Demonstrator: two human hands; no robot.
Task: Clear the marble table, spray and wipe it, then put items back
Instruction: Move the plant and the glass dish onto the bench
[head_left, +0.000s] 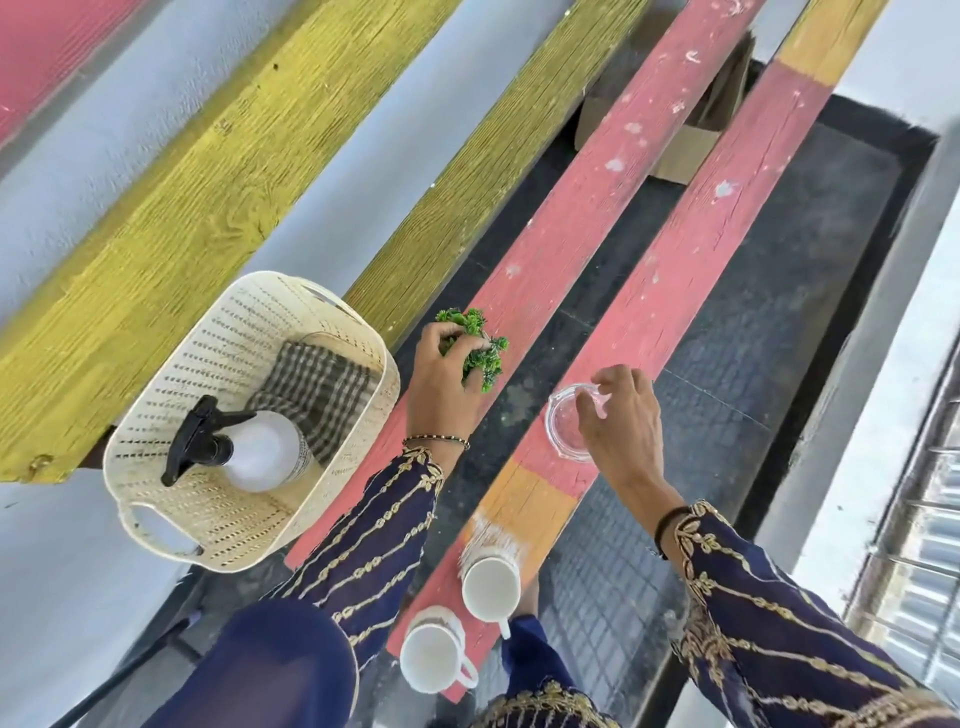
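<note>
The left hand (447, 387) is gripping the green artificial plant (475, 338), fingers curled round its foliage, over the gap between two planks of the slatted surface (597, 171). The right hand (621, 423) is pinching the far rim of the clear glass dish (565, 428), which is resting on the right red plank, just left of that hand. Two white cups (491, 582) are standing on the same plank, nearer the person. The basket (218, 338), carrying the spray bottle (254, 449) and checked cloth (317, 387), is sitting left. The marble table is not showing.
</note>
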